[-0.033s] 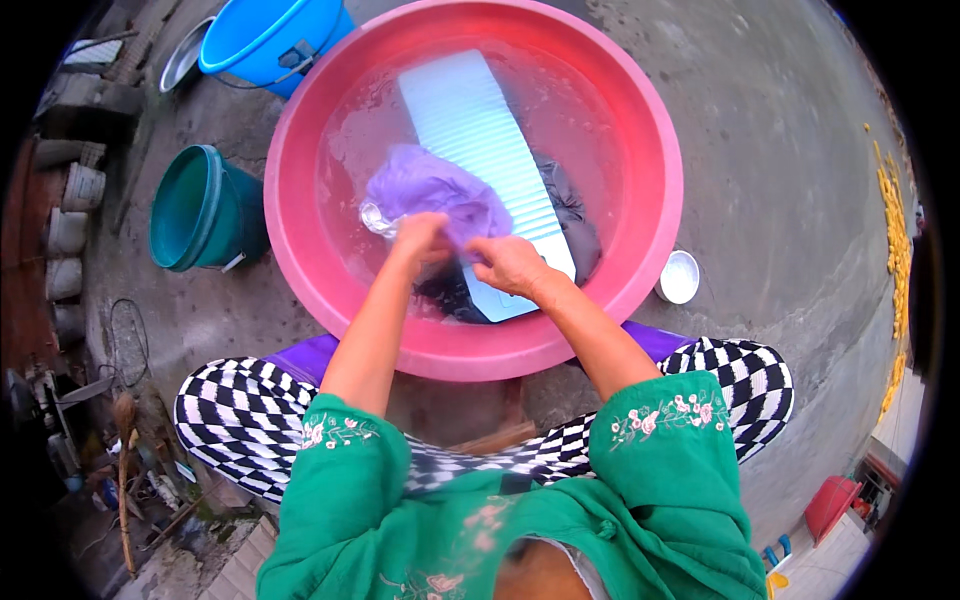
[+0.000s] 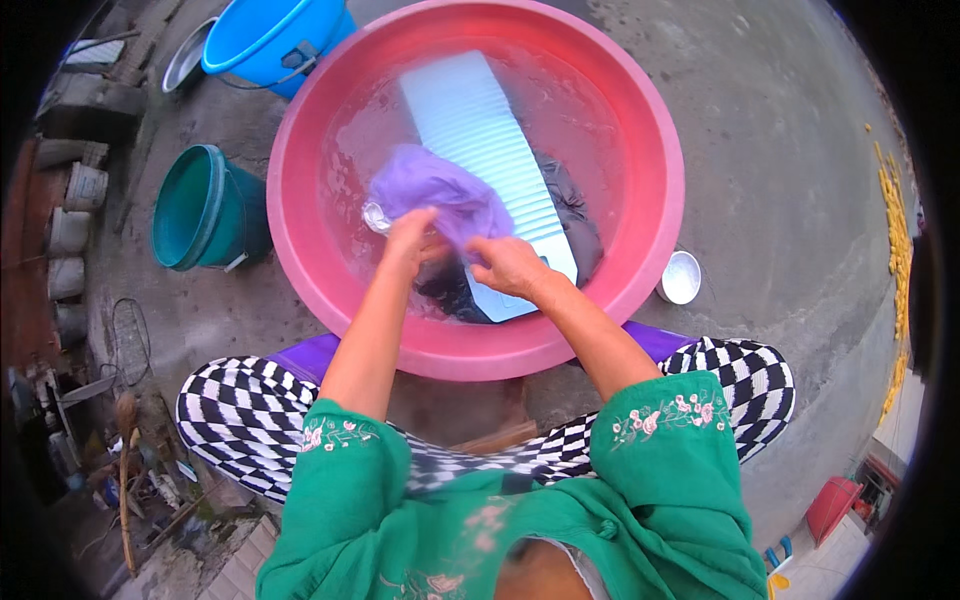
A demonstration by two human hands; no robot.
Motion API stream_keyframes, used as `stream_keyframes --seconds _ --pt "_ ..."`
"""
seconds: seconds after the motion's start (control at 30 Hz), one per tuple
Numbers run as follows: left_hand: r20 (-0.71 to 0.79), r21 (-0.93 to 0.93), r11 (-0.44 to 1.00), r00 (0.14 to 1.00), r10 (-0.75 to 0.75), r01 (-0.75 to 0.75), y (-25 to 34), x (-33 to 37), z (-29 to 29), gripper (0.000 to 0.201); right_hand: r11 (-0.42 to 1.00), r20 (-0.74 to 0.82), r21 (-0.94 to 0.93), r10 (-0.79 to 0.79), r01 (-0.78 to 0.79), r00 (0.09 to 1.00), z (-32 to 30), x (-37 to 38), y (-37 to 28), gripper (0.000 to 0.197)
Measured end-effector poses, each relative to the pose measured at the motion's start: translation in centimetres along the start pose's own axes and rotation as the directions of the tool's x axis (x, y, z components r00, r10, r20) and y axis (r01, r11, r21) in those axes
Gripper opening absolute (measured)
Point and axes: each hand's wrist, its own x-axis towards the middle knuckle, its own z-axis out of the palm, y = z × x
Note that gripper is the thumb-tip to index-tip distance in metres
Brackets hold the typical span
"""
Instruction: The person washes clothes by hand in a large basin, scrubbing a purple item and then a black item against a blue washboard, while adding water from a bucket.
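Observation:
In a large pink tub (image 2: 292,240) of cloudy water, a wet purple cloth (image 2: 440,188) is bunched over the lower left part of a pale blue ridged washboard (image 2: 480,120). My left hand (image 2: 410,240) grips the near left side of the cloth, its fingers curled and slightly blurred. The right hand (image 2: 508,266) pinches the cloth's near edge above the board's lower end. Dark wet fabric (image 2: 568,205) shows along the board's right side and beneath its near end. A shiny silvery patch (image 2: 375,217) lies at the cloth's left edge; its kind is unclear.
Left of the tub stand a blue bucket (image 2: 255,45) and a green bucket (image 2: 188,210), with a metal basin (image 2: 190,58) behind. A small white bowl (image 2: 680,278) sits by the tub's right rim. Yellow items (image 2: 895,250) line the far right; a broom (image 2: 126,450) lies lower left.
My left hand has shifted very slightly up and left on the purple cloth. The right hand keeps its hold, and the rest looks the same.

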Motion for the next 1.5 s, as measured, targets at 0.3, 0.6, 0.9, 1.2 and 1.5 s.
stream_keyframes --seconds 0.3,0.6,0.9,1.2,1.5 --pt "0.056 -0.653 0.726 0.942 0.33 -0.215 10.3 -5.7 -3.7 0.022 0.674 0.072 0.737 -0.015 -0.043 0.997 -4.0 2.7 -5.2 0.024" --pt "0.22 -0.54 0.776 0.835 0.504 -0.326 14.8 -16.0 2.3 0.021 0.633 -0.052 0.755 -0.207 0.174 0.977 -6.4 3.2 -9.9 0.026" --pt "0.58 -0.415 0.906 0.744 0.333 -0.082 14.5 -22.8 7.8 0.02 0.609 0.019 0.786 -0.193 0.105 0.981 -7.6 -2.7 -7.6 0.025" --pt "0.438 -0.219 0.864 0.746 0.502 -0.453 14.2 -20.1 7.2 0.017 0.622 -0.061 0.781 -0.012 0.055 0.998 -8.8 -4.0 -6.4 0.026" --pt "0.084 0.478 0.675 0.794 0.602 -0.562 13.4 -16.6 1.4 0.05 0.633 -0.092 0.769 -0.032 0.091 0.995 -7.8 -1.9 -7.9 0.027"
